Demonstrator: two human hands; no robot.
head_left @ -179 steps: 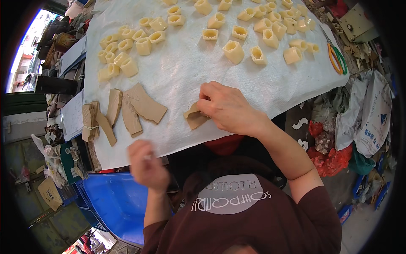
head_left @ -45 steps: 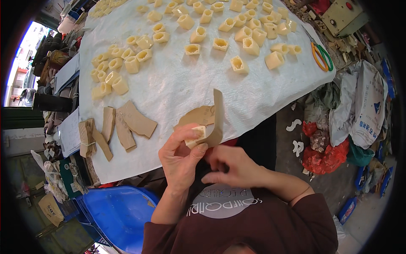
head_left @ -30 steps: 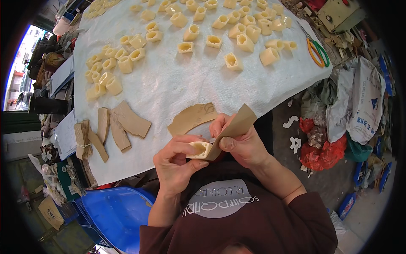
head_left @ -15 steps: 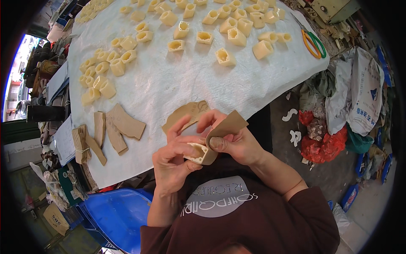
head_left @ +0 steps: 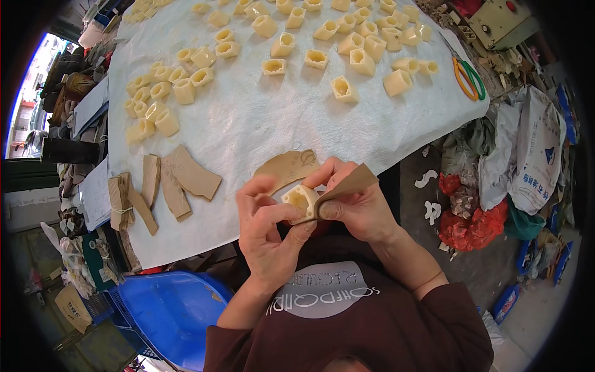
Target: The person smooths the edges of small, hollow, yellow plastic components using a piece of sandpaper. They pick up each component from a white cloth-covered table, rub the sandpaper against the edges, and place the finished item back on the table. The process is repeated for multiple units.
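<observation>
One hollow cream block point(head_left: 304, 199) sits pinched in my left hand point(head_left: 268, 230) at the near edge of the table point(head_left: 226, 118), my right hand point(head_left: 369, 216) clamping a brown strip point(head_left: 354, 180) against it; liable to drop if the strip's push beats my pinch.

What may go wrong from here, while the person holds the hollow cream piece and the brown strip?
The hollow cream piece could slip from the left grip and drop past the near edge of the white sheet, close by.
The brown strip, pinched in the right grip at the piece's side, might slip or crease.
Both grips crowd the piece, so the strip might rub skin.
</observation>
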